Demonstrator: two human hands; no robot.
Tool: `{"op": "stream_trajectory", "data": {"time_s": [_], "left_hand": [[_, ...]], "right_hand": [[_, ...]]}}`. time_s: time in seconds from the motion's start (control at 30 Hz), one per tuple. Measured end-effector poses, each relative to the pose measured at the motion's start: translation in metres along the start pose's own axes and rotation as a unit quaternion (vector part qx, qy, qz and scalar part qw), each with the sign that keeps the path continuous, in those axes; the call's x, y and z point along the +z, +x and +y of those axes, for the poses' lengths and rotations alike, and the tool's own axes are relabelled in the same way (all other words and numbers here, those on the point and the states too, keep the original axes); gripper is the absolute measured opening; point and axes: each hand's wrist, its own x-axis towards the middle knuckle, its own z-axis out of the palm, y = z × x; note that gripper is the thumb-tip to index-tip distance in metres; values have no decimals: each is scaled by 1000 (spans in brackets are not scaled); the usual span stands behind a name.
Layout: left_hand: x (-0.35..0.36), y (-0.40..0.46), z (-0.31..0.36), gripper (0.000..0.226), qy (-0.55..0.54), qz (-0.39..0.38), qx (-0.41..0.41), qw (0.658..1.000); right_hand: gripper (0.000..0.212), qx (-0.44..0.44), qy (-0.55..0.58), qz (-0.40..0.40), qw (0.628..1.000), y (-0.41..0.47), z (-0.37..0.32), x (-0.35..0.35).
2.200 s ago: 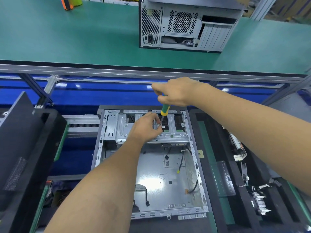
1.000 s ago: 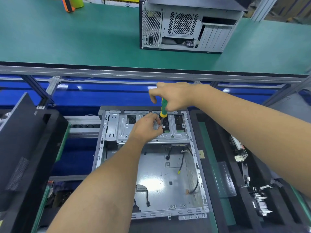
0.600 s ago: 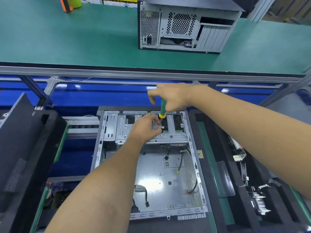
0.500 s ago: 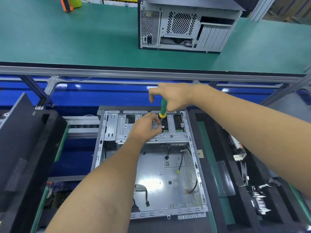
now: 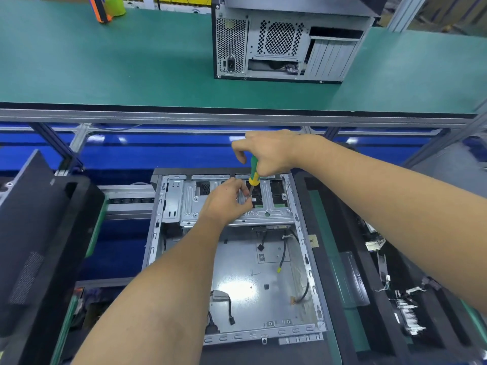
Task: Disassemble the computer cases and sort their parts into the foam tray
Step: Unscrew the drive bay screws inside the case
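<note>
An open computer case [image 5: 237, 259] is shown lying on its side at the centre of the view, its bare metal floor facing up and several loose cables [image 5: 283, 255] resting inside. Across its far end a silver drive cage [image 5: 237, 200] is mounted. A screwdriver [image 5: 253, 172] with a green and yellow handle is gripped in the right hand [image 5: 266, 154], the fingers being curled round the handle while the forefinger is held out to the left; the shaft is pointed steeply down at the cage. The left hand [image 5: 226, 200] is rested on the cage, its fingertips pinched together at the lower end of the shaft; whether a screw is held there cannot be told. The two hands are thus seen close together, one above the other, over the far end of the case. Just right of the case a black foam tray [image 5: 374, 306] is laid, with a dark flat panel [image 5: 354, 279] and small white-wired parts [image 5: 408, 316] seen in its compartments. At the left edge a black foam block [image 5: 44, 246] is seen tilted. Beyond a blue lower level, a green desk [image 5: 105, 61] is seen carrying a second, closed computer case [image 5: 284, 46], stood upright with its rear panel toward the camera, and an orange and green object [image 5: 105, 7] at its far left.
</note>
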Motion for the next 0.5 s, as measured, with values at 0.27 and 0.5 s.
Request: {"op": "stream_trajectory", "data": {"time_s": [0.27,0.5], "left_hand": [[-2,-1,2,16,7,-12,4,1000],[-3,-1,3,15,10,-8,10,1000]], "right_hand": [[15,-28,39,47,998,3,4,7],[15,-40,72,76,994,2,4,1]]}}
